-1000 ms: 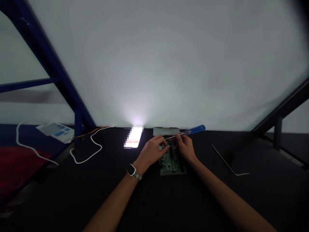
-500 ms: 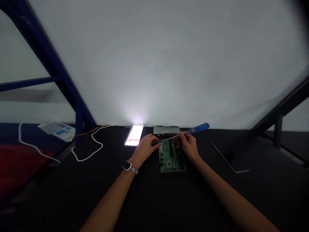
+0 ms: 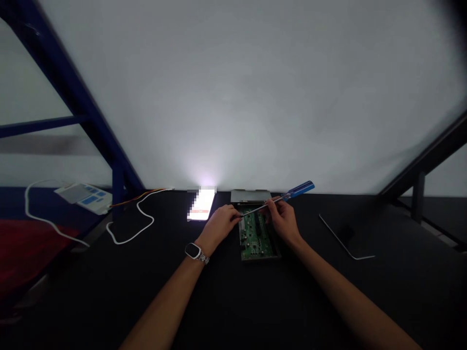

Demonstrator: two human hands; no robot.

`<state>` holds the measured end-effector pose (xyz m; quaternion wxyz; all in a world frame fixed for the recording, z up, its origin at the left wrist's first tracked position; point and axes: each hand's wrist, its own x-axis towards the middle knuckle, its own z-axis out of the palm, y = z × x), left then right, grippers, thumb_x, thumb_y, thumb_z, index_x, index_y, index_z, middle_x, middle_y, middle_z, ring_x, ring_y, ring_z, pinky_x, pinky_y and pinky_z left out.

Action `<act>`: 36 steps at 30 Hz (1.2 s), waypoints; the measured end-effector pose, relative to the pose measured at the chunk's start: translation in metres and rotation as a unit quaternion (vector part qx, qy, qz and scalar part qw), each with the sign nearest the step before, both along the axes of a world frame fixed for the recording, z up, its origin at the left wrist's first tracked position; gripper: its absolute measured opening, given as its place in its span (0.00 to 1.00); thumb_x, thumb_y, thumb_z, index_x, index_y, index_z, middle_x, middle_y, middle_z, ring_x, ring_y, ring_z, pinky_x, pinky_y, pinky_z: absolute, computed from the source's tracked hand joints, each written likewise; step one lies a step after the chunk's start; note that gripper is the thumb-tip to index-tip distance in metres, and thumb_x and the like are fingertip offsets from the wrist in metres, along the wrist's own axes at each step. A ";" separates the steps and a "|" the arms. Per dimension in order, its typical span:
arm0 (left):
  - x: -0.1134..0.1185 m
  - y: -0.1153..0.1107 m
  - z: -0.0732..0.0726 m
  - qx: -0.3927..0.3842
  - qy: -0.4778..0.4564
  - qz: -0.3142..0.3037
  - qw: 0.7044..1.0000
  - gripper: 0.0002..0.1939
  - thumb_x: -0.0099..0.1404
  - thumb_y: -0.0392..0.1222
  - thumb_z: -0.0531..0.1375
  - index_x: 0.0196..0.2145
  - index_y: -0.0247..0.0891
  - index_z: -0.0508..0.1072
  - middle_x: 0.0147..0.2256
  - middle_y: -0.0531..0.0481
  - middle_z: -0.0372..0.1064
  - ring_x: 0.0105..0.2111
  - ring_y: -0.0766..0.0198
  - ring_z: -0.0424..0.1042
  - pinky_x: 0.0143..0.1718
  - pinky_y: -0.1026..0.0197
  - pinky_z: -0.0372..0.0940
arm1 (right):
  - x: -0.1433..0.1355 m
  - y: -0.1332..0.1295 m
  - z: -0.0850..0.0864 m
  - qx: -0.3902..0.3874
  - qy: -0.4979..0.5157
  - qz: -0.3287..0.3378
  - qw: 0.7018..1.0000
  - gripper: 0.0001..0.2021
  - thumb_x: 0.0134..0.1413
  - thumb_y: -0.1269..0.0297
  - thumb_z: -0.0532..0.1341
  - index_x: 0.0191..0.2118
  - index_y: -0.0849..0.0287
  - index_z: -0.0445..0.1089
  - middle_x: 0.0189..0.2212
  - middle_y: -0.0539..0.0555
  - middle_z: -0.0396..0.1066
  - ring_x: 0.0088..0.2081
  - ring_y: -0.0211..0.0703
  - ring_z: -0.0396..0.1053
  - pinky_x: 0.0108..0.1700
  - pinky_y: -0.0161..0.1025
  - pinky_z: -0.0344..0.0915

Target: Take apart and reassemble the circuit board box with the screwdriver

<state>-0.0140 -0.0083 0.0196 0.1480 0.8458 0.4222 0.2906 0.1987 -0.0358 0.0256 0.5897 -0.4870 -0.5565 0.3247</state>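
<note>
A green circuit board [image 3: 257, 239] in a shallow metal frame lies on the black table. My right hand [image 3: 282, 218] is closed round the shaft of a screwdriver [image 3: 299, 190] with a blue handle, which points up to the right. The shaft slants down leftward over the board's far end, its tip by the far left corner. At that corner my left hand [image 3: 222, 221] has its fingers pinched together at the tip; whatever is between them is too small to make out. A watch [image 3: 192, 251] is on my left wrist.
Left of the board a lit phone [image 3: 203, 204] stands near the wall. A grey metal piece [image 3: 250, 196] lies behind the board. A bent metal strip [image 3: 337, 237] is at right, a white cable [image 3: 146, 226] and a card [image 3: 85, 197] at left.
The fingers of my left hand have drawn closer together at the screwdriver tip. My right hand and the screwdriver have shifted slightly left, and the handle sits a little lower.
</note>
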 end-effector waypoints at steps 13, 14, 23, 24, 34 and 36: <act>0.008 -0.004 0.002 0.013 0.042 -0.019 0.999 0.05 0.65 0.35 0.59 0.34 0.38 0.75 0.34 0.48 0.69 0.38 0.58 0.69 0.38 0.57 0.63 | -0.006 -0.003 0.010 0.004 -0.022 0.025 0.999 0.20 0.57 0.44 0.59 0.33 0.59 0.69 0.25 0.55 0.74 0.20 0.41 0.68 0.22 0.37 0.66; 0.009 -0.004 0.002 0.011 0.039 -0.017 0.999 0.05 0.65 0.35 0.59 0.35 0.38 0.75 0.34 0.48 0.69 0.38 0.58 0.69 0.39 0.56 0.64 | -0.006 -0.004 0.010 0.002 -0.019 0.022 1.000 0.20 0.56 0.44 0.59 0.33 0.59 0.69 0.25 0.55 0.74 0.20 0.41 0.68 0.22 0.37 0.66; 0.020 -0.003 0.007 0.026 0.020 -0.033 0.999 0.07 0.66 0.36 0.57 0.38 0.39 0.76 0.37 0.46 0.70 0.41 0.57 0.70 0.43 0.55 0.65 | 0.000 -0.003 0.016 0.029 -0.020 -0.016 0.999 0.18 0.58 0.46 0.58 0.30 0.57 0.67 0.22 0.52 0.72 0.21 0.42 0.68 0.24 0.37 0.65; 0.021 -0.003 0.008 0.026 0.026 -0.038 0.999 0.07 0.65 0.36 0.57 0.38 0.39 0.76 0.37 0.46 0.70 0.41 0.57 0.70 0.43 0.55 0.65 | 0.001 -0.002 0.016 0.032 -0.022 -0.017 0.999 0.18 0.58 0.46 0.58 0.30 0.57 0.67 0.22 0.52 0.72 0.21 0.42 0.68 0.24 0.38 0.66; 0.013 0.031 0.015 0.044 -0.003 -0.043 0.998 0.09 0.65 0.42 0.57 0.41 0.42 0.75 0.40 0.45 0.70 0.44 0.55 0.68 0.46 0.51 0.65 | 0.012 0.003 0.020 0.044 -0.047 -0.069 0.996 0.20 0.58 0.44 0.57 0.29 0.58 0.68 0.22 0.53 0.72 0.22 0.42 0.68 0.25 0.37 0.65; 0.012 0.039 0.014 0.044 -0.005 -0.051 0.998 0.09 0.66 0.38 0.56 0.41 0.41 0.76 0.40 0.46 0.70 0.44 0.56 0.68 0.48 0.51 0.64 | 0.013 0.004 0.018 0.039 -0.042 -0.071 0.996 0.20 0.58 0.45 0.57 0.30 0.58 0.67 0.22 0.53 0.72 0.21 0.41 0.67 0.25 0.37 0.65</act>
